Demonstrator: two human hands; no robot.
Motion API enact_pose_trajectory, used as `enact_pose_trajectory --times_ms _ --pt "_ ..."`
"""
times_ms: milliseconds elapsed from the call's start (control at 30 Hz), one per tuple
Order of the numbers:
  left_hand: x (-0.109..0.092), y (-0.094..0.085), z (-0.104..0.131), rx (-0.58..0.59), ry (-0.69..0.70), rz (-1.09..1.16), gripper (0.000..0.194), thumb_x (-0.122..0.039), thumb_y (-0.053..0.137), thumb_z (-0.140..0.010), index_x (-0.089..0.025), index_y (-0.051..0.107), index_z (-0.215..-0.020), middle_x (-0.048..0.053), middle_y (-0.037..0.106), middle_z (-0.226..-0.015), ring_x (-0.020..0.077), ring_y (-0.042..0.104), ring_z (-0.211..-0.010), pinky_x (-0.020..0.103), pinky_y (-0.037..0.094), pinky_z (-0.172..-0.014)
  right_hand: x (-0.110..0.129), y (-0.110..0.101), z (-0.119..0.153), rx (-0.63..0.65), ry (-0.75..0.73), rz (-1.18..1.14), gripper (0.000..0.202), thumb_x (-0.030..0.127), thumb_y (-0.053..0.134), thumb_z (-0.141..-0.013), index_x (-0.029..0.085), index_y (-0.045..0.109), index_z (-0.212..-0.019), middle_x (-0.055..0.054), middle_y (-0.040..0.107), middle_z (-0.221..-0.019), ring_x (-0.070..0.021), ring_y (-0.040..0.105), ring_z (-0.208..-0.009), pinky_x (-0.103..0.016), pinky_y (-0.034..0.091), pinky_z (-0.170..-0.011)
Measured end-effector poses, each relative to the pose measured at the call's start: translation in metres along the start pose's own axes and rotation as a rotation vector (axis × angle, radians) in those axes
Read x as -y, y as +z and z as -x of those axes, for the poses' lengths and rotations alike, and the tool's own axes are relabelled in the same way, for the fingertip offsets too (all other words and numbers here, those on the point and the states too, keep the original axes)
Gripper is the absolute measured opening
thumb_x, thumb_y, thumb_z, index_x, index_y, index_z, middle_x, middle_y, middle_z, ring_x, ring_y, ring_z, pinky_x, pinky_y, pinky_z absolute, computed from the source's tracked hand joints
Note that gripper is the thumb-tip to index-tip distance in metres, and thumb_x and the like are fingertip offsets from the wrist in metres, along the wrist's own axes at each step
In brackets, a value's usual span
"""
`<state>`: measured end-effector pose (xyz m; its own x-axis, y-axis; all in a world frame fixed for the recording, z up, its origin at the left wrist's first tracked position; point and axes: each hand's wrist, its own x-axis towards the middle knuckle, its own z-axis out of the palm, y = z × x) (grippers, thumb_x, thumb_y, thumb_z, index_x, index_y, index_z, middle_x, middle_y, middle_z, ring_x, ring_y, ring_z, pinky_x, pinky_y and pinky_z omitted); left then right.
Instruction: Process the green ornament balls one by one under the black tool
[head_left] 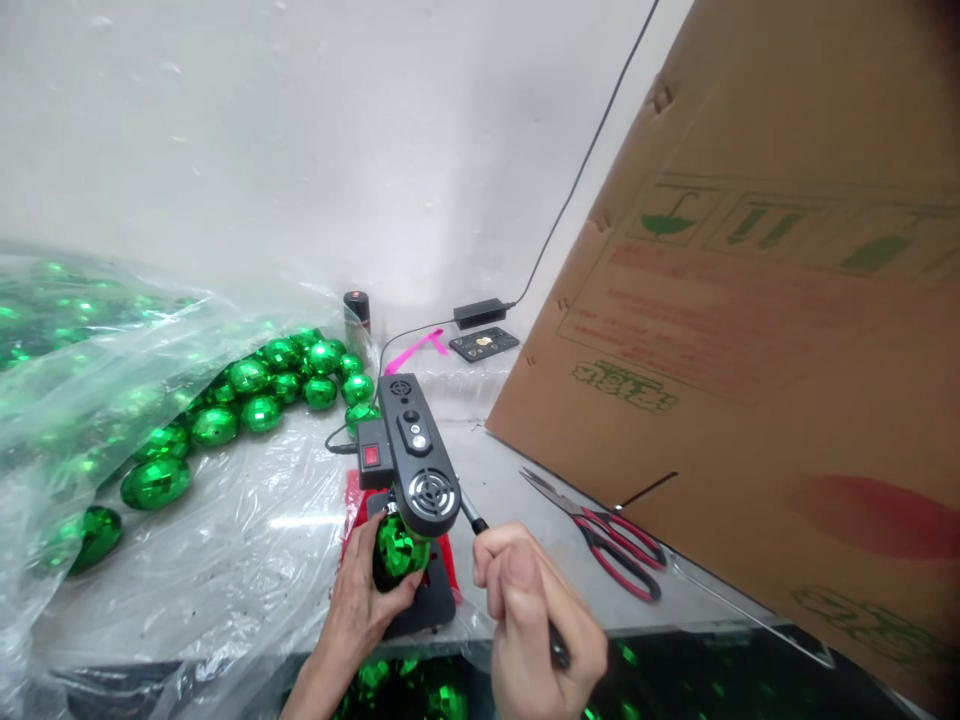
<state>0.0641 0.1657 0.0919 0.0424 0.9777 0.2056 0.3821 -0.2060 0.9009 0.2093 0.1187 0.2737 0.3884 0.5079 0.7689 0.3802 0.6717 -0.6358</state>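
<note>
My left hand (355, 590) has its thumb and fingers closed around a shiny green faceted bauble (399, 548). The bauble sits beneath the rounded head of a small black machine (420, 455), over its dark base plate (424, 602). A red rocker switch (371, 456) shows on the box at the machine's left side. My right hand (534, 610) is wrapped around a black-handled lever (480, 524) whose metal rod runs to the machine's right side. The head covers the upper part of the bauble, so their contact cannot be seen.
Several green baubles (247, 376) lie at the left, partly under clear plastic film (90, 420). Red-handled scissors (615, 552) lie at the right, beside a large cardboard box (750, 320). Behind are a dark can (357, 318), a phone-like flat object (484, 344) and a power adapter (481, 313).
</note>
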Motion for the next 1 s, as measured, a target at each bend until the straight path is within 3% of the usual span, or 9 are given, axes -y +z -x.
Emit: enact_pose_trajectory --times_ms 167,300,367,600,800,1000 --pt "-0.003 -0.025 -0.003 0.094 -0.218 0.134 0.082 -0.055 0.081 -0.075 -0.020 0.060 -0.147 0.018 0.074 -0.150 0.0416 0.067 -0.145 0.061 0.049 -0.128 -0.001 0.000 0.001 -0.008 -0.013 -0.003 0.039 0.004 0.043 -0.112 0.021 0.055 -0.079 0.003 0.048 -0.066 -0.0090 0.052 -0.057 -0.025 0.039 -0.052" --pt "-0.005 -0.037 -0.012 0.124 -0.423 0.370 0.089 -0.070 0.080 -0.072 -0.018 0.058 -0.141 0.018 0.081 -0.136 0.0400 0.075 -0.132 0.055 0.060 -0.117 -0.001 -0.001 0.002 0.006 0.014 -0.012 0.039 0.004 0.044 -0.112 0.021 0.053 -0.078 0.003 0.049 -0.067 -0.0094 0.053 -0.059 -0.025 0.039 -0.053" --pt "-0.007 -0.038 -0.015 0.138 -0.456 0.426 0.087 -0.072 0.082 -0.069 -0.020 0.061 -0.136 0.017 0.082 -0.133 0.0388 0.077 -0.128 0.051 0.063 -0.112 -0.001 -0.001 0.003 0.020 0.015 -0.021 0.038 0.005 0.044 -0.112 0.021 0.052 -0.078 0.003 0.048 -0.067 -0.0098 0.053 -0.059 -0.025 0.039 -0.053" --pt "-0.015 -0.038 -0.009 0.168 -0.285 0.208 0.082 -0.058 0.082 -0.076 -0.020 0.063 -0.145 0.018 0.078 -0.145 0.0406 0.072 -0.139 0.058 0.052 -0.125 -0.001 -0.003 0.001 0.041 -0.004 -0.011 0.038 0.005 0.044 -0.111 0.022 0.049 -0.078 0.004 0.046 -0.066 -0.0099 0.051 -0.059 -0.026 0.038 -0.053" --pt "-0.024 -0.034 -0.007 0.201 -0.137 0.015 0.077 -0.050 0.081 -0.075 -0.022 0.067 -0.145 0.017 0.077 -0.145 0.0416 0.074 -0.134 0.057 0.060 -0.116 -0.001 -0.004 0.002 0.054 -0.004 0.001 0.036 0.005 0.045 -0.111 0.022 0.051 -0.080 0.004 0.048 -0.068 -0.0100 0.052 -0.060 -0.026 0.039 -0.054" --pt "-0.021 -0.014 -0.005 0.123 -0.022 -0.035 0.070 -0.043 0.081 -0.072 -0.019 0.071 -0.137 0.020 0.077 -0.137 0.0461 0.072 -0.133 0.069 0.056 -0.118 0.000 -0.005 0.002 0.064 -0.017 0.019 0.036 0.004 0.044 -0.111 0.022 0.053 -0.081 0.003 0.053 -0.069 -0.0096 0.055 -0.059 -0.024 0.042 -0.053"
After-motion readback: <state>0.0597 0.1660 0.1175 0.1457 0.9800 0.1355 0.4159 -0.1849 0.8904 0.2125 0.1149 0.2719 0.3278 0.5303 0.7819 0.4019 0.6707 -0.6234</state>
